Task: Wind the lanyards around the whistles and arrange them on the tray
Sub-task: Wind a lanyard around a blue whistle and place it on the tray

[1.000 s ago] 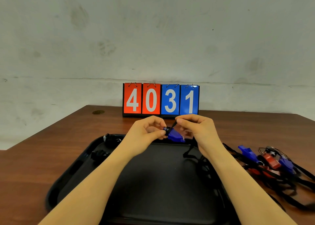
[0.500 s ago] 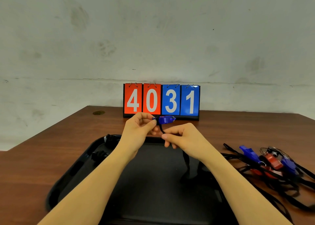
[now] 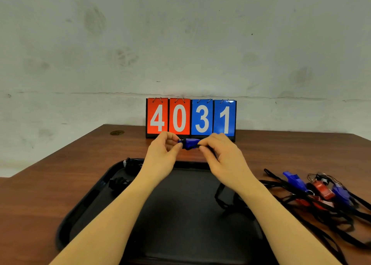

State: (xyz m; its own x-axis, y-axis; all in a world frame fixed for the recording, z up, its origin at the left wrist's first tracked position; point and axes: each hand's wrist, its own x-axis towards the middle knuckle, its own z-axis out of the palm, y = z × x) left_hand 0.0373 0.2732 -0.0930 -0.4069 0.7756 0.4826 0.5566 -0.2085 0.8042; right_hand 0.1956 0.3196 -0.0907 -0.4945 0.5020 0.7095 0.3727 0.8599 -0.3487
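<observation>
Above the black tray's (image 3: 84, 208) 12 o'clock edge, the left hand (image 3: 162, 156) and right hand (image 3: 222, 156) pinch opposite ends of a blue whistle (image 3: 189, 143); its lanyard (image 3: 221, 196) trails onto the tray.

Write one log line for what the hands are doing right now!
left hand: pinches whistle | right hand: pinches lanyard at whistle | tray: below | step: winding

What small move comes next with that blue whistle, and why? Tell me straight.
Probably another turn of the lanyard round the blue whistle. The left hand pinches one end, the right hand pinches the other with the strap, and a loose loop hangs over the tray, so winding looks unfinished.
</observation>
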